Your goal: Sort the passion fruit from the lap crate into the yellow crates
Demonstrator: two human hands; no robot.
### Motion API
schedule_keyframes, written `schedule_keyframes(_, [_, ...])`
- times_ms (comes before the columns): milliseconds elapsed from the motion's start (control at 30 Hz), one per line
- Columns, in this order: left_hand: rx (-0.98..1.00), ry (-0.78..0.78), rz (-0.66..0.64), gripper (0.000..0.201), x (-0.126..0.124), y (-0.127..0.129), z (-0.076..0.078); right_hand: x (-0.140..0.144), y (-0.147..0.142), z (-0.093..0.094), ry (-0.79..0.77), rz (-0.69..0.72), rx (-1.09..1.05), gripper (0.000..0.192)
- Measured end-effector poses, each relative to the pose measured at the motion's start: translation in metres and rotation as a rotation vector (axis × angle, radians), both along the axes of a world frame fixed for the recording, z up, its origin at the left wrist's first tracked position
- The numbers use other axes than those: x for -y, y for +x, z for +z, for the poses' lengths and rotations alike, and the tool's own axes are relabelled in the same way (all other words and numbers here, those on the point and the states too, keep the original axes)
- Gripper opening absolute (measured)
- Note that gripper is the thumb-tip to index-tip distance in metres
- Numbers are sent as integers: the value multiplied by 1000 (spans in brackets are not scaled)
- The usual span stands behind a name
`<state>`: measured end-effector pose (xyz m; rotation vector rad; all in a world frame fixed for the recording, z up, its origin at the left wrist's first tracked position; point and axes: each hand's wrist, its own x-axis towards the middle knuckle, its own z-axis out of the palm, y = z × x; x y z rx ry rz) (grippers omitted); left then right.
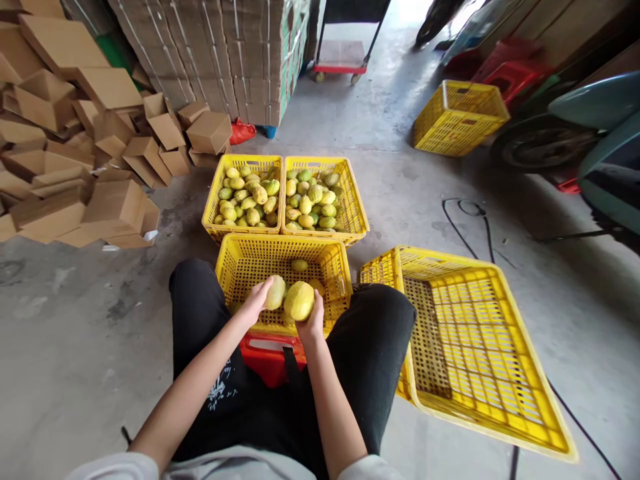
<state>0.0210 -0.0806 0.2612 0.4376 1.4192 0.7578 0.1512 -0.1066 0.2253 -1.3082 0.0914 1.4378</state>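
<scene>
My left hand [257, 301] is closed on a pale yellow-green melon [275, 293]. Beside it, a rounder yellow melon [299, 301] sits in my right hand [313, 322], with the fingers wrapped around its lower right side. Both fruits are held close together over a yellow plastic crate [233, 257] between my knees. Inside this crate lie a greenish melon [299, 265] and a few others partly hidden by my hands. Just beyond stand two more yellow crates, the left crate [213, 212] and the right crate [357, 213], both holding many yellow and green melons.
At my right, a yellow crate [480, 333] lies tilted near my knee. Opened cardboard boxes [115, 207] are heaped on the left, beside a strapped carton stack [215, 60]. Farther off are a hand trolley [341, 57], another yellow crate [460, 117] and a scooter [605, 147].
</scene>
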Motion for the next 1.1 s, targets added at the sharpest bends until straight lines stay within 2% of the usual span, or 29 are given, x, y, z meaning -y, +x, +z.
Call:
schedule_keyframes(133, [5,-48,55,42,-2,0,0,-1,1,-5,13,18,18,51])
schedule_keyframes(333, [-9,-106,136,24,-1,1,3,-1,1,2,-5,6,-52,45])
schedule_keyframes(467, [33,-134,187,25,0,1,5,0,0,6,-6,1,-74,39])
schedule_keyframes(600, [96,-129,174,29,0,2,6,0,1,8,7,20,-97,38])
schedule_keyframes(767, [82,-70,50,27,3,4,10,0,1,10,10,7,-82,34])
schedule_keyframes(900, [54,-35,93,29,7,6,13,0,1,15,11,21,-102,35])
schedule_keyframes(1100, [107,-67,172,20,2,4,13,0,0,22,-24,27,-164,35])
